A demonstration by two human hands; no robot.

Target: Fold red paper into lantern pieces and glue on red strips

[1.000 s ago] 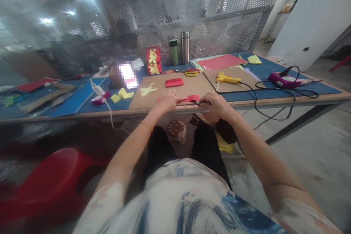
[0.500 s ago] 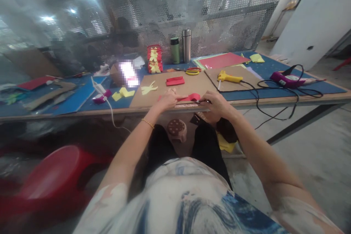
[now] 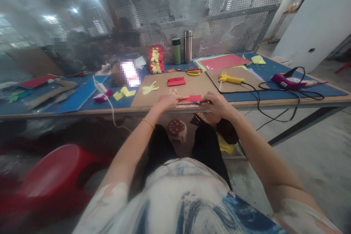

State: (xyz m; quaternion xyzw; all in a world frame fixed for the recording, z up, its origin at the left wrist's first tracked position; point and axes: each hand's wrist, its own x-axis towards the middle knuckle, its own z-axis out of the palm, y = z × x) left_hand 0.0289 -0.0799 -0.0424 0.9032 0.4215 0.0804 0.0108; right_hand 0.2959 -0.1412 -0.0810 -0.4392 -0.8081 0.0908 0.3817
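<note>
Felt-like red strip, flat and narrow point(image 3: 193, 98), lies near the front edge of a blue-topped desk with wooden edging point(image 3: 326, 89), on a flat brown board point(image 3: 144, 101). Taking the strip as the clock's centre and twelve as straight away from the person, the left hand point(image 3: 168, 99) sits at nine o'clock, index finger stretched along the strip and the others curled; whether anything is pinched beneath them I cannot tell. At four o'clock the right hand point(image 3: 215, 105) is closed, thumb and fingers gathered around a thin, dark, slender tool point(image 3: 195, 102) that points towards nine along the strip's near side; its exact kind is too small to make out. The strip looks very light, soft and bendy, unlikely to slip or break but ready to curl or shift, so it is best pressed flat with a fingertip and gripped at an end or along its edge. A folded red felt-like piece point(image 3: 176, 81) rests at eleven, pale yellow cut strips point(image 3: 150, 87) at ten, yellow-handled scissors point(image 3: 194, 73) at twelve, and a yellow glue gun with a black cord point(image 3: 233, 79) at two.
</note>
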